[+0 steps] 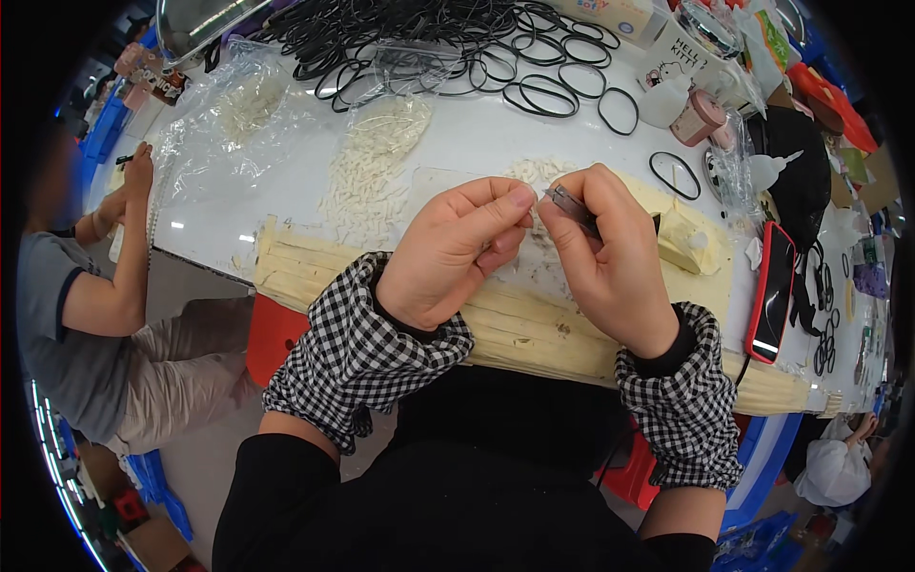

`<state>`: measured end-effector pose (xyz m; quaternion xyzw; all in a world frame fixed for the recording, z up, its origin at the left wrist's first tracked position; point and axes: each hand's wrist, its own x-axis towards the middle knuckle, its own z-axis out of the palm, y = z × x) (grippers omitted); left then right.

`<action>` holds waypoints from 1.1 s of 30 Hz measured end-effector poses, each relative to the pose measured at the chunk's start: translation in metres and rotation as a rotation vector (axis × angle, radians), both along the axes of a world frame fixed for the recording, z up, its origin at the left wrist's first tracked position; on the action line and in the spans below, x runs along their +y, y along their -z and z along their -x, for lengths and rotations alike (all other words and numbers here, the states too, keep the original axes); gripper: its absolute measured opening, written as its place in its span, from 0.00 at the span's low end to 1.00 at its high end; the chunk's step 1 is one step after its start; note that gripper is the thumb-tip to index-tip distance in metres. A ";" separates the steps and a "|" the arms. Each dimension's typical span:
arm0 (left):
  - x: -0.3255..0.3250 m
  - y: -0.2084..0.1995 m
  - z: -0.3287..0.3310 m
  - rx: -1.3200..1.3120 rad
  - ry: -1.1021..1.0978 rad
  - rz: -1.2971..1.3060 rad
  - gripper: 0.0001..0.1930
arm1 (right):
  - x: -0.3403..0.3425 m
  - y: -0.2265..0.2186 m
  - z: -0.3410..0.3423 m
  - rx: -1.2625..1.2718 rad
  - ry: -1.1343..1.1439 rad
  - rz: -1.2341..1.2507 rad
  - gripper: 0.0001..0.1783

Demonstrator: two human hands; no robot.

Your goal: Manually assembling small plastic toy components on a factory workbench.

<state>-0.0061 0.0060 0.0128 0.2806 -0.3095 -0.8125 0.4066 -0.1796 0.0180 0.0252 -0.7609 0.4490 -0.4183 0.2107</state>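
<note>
Above the near edge of the white table, my left hand is closed, thumb and forefinger pinched together. Whatever lies between those fingertips is too small to make out. My right hand is wrapped round a small grey metal tool that looks like a nail clipper, its tip pointing toward the left fingertips with a small gap between. Loose small white pieces spread over the table left of my hands, running up into a clear bag. More white bits lie just beyond my fingers.
Black rubber bands heap up at the back. A clear plastic bag sits at the left. To the right are a yellow-wrapped block, a phone in a red case and a pink jar. Another person sits at left.
</note>
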 end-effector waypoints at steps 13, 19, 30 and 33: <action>-0.001 0.005 -0.003 0.102 0.068 0.035 0.11 | 0.002 -0.008 0.005 0.204 0.061 0.148 0.14; 0.000 0.002 0.001 0.077 0.056 0.056 0.11 | 0.002 -0.007 0.001 -0.023 0.009 0.224 0.09; 0.002 0.003 0.000 0.025 0.039 0.058 0.10 | 0.003 -0.006 0.004 -0.091 -0.057 0.143 0.19; 0.002 0.001 0.000 0.027 0.018 0.055 0.09 | 0.003 -0.004 0.003 -0.098 -0.057 0.157 0.22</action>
